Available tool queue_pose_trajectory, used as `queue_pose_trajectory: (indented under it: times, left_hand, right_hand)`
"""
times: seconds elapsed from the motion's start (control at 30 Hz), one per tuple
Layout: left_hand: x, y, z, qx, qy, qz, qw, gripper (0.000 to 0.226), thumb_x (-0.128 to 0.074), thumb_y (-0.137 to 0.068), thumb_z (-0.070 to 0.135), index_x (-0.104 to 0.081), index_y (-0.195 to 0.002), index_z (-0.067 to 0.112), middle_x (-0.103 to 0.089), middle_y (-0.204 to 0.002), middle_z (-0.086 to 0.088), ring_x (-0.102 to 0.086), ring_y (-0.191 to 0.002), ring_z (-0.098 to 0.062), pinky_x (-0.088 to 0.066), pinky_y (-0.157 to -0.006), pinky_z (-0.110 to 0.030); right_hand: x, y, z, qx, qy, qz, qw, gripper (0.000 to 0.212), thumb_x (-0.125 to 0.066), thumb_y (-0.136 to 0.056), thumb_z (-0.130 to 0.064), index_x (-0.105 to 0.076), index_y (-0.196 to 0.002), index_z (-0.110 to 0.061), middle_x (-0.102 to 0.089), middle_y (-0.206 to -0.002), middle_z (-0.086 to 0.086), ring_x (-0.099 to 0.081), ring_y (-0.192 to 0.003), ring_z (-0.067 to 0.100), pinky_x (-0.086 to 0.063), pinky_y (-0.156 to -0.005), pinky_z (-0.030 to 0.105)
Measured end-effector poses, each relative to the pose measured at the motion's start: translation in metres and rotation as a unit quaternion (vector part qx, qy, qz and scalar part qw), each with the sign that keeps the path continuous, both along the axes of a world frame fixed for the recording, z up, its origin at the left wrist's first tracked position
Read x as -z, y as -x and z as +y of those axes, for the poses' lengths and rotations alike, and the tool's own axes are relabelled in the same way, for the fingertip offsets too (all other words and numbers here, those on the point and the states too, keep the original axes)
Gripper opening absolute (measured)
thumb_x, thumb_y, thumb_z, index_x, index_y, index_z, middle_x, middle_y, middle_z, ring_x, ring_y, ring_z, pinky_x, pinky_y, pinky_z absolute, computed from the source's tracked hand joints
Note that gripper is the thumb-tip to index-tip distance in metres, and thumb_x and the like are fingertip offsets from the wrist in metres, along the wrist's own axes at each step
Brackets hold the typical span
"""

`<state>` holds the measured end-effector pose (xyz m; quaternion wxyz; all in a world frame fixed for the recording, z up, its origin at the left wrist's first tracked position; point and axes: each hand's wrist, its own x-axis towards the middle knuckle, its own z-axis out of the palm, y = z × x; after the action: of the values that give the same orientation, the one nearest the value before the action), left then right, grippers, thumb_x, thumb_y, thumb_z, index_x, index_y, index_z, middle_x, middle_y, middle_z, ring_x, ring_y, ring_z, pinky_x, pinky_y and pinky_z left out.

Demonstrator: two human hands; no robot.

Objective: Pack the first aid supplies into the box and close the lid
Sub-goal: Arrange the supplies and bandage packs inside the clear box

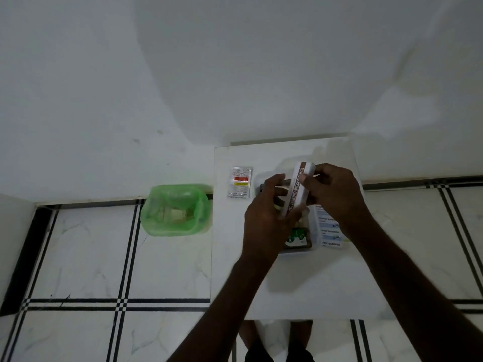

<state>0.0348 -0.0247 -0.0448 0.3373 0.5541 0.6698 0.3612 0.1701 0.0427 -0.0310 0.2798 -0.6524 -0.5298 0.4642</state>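
While both hands are gripping the povidone-iodine ointment carton point(295, 189) above the open box point(315, 246), left hand point(266, 218) and right hand point(332, 189) should be lowering it flat beside the green item point(296, 237).

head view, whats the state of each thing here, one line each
ointment carton: held by both hands above the box, tilted
left hand: gripping the carton's lower end
right hand: gripping the carton's upper end
box: open, a green-labelled item inside
sachet: flat on the table, unpacked
bandage strips: beside the box, unpacked
green-lined bin: open, on the floor
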Motion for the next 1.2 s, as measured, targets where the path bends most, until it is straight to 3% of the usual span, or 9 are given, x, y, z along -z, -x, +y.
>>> queue_pose_trajectory:
  times: [0.07,0.13,0.27,0.37,0.67,0.83,1.03,1.13,1.2]
  left_hand:
    - [0.008,0.005,0.004,0.038,-0.039,0.108,0.993,0.042,-0.061,-0.090,0.032,-0.059,-0.129,0.021,-0.069,-0.118,0.000,-0.060,-0.107,-0.016,-0.047,-0.086,-0.014]
    - [0.023,0.012,0.012,0.085,-0.077,0.267,0.957,0.037,-0.053,-0.088,0.028,-0.067,-0.120,0.018,-0.069,-0.120,-0.004,-0.058,-0.112,-0.026,-0.050,-0.091,-0.036]
    - [0.045,0.028,0.020,0.087,-0.094,0.395,0.909,0.032,-0.066,-0.081,0.019,-0.072,-0.112,0.022,-0.072,-0.115,0.001,-0.058,-0.111,-0.029,-0.044,-0.090,-0.039]
    - [0.044,0.036,0.020,0.054,-0.115,0.387,0.913,0.029,-0.067,-0.082,0.017,-0.073,-0.109,0.023,-0.074,-0.110,0.006,-0.057,-0.111,-0.026,-0.037,-0.090,-0.036]
    - [0.051,0.032,0.017,0.043,-0.115,0.364,0.923,0.031,-0.070,-0.080,0.014,-0.073,-0.110,0.022,-0.073,-0.112,0.004,-0.056,-0.115,-0.027,-0.039,-0.092,-0.038]
    - [0.052,0.033,0.018,0.055,-0.105,0.348,0.930,0.032,-0.066,-0.081,0.012,-0.072,-0.112,0.019,-0.072,-0.115,0.001,-0.056,-0.119,-0.031,-0.046,-0.093,-0.042]
    - [0.055,0.033,0.017,0.069,-0.103,0.350,0.928,0.034,-0.066,-0.082,0.011,-0.070,-0.115,0.017,-0.071,-0.119,-0.002,-0.056,-0.120,-0.032,-0.048,-0.092,-0.042]
    - [0.054,0.035,0.016,0.068,-0.125,0.338,0.930,0.033,-0.066,-0.084,0.014,-0.070,-0.117,0.015,-0.070,-0.120,-0.004,-0.055,-0.120,-0.032,-0.048,-0.096,-0.043]
    - [0.046,0.037,0.017,0.054,-0.127,0.294,0.946,0.034,-0.063,-0.087,0.018,-0.068,-0.120,0.015,-0.069,-0.122,-0.005,-0.054,-0.121,-0.030,-0.046,-0.100,-0.042]
  right_hand:
    - [0.005,-0.011,0.001,-0.006,-0.056,-0.081,0.995,0.030,-0.065,-0.088,-0.028,-0.065,-0.112,-0.009,-0.074,-0.100,0.012,-0.071,-0.076,0.019,-0.059,-0.060,0.029]
    - [0.008,-0.020,-0.001,-0.026,-0.123,-0.173,0.977,0.032,-0.067,-0.086,-0.032,-0.067,-0.109,-0.009,-0.075,-0.094,0.011,-0.064,-0.068,0.013,-0.046,-0.055,0.016]
    - [0.028,-0.014,-0.007,-0.067,-0.157,-0.219,0.961,0.036,-0.070,-0.083,-0.035,-0.068,-0.108,-0.009,-0.075,-0.091,0.010,-0.068,-0.071,0.018,-0.051,-0.063,0.025]
    - [0.046,-0.005,-0.009,-0.080,-0.176,-0.270,0.943,0.041,-0.069,-0.083,-0.033,-0.064,-0.113,-0.006,-0.069,-0.093,0.015,-0.067,-0.082,0.032,-0.055,-0.072,0.039]
    - [0.060,-0.005,-0.028,-0.111,-0.183,-0.316,0.924,0.060,-0.055,-0.093,-0.030,-0.035,-0.148,-0.018,-0.052,-0.138,0.019,-0.054,-0.119,0.033,-0.056,-0.081,0.044]
    - [0.067,-0.012,-0.047,-0.223,-0.132,-0.359,0.897,0.074,-0.052,-0.095,-0.029,-0.010,-0.154,-0.019,-0.009,-0.161,0.021,-0.021,-0.144,0.041,-0.038,-0.106,0.051]
    - [0.067,-0.008,-0.035,-0.246,-0.078,-0.364,0.895,0.092,-0.059,-0.091,-0.034,0.007,-0.153,-0.022,0.005,-0.161,0.020,-0.011,-0.147,0.042,-0.031,-0.111,0.055]
    - [0.059,-0.007,-0.037,-0.236,-0.071,-0.352,0.903,0.080,-0.053,-0.094,-0.035,-0.002,-0.154,-0.021,-0.002,-0.162,0.019,-0.013,-0.147,0.039,-0.026,-0.114,0.053]
    - [0.054,-0.010,-0.041,-0.169,-0.147,-0.309,0.924,0.056,-0.045,-0.097,-0.028,-0.030,-0.149,-0.013,-0.030,-0.155,0.020,-0.032,-0.141,0.037,-0.031,-0.112,0.050]
